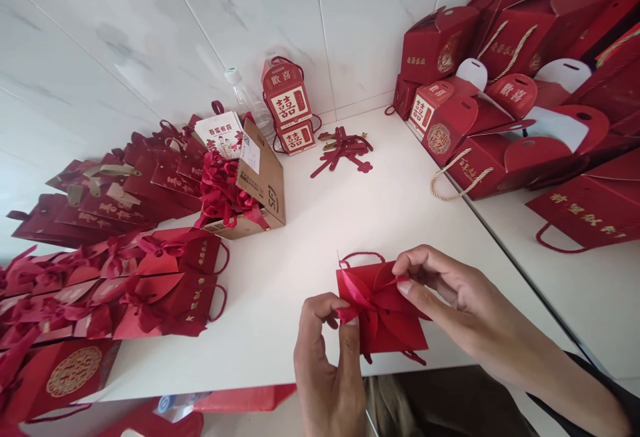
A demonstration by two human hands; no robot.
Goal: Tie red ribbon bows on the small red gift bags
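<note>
A red gift box [395, 333] with petal-shaped top flaps and cord handles sits at the table's front edge, before me. Across its top runs a bright red ribbon [354, 285], crossed near the middle of the flaps. My left hand [327, 357] pinches one part of the ribbon between thumb and forefinger at the box's left side. Over the right side, my right hand [445, 290] pinches another part of the ribbon near the far right corner. The fingers partly cover the ribbon where they grip it.
Several ribbon-tied red boxes [170, 303] line the left, with red bags [120, 190] behind. A cardboard box [273, 190] holds red ribbons. Small red strips [345, 147] lie near the wall by stacked boxes [287, 107]. Untied red boxes [500, 143] crowd the right; a clear bottle [245, 97] stands behind.
</note>
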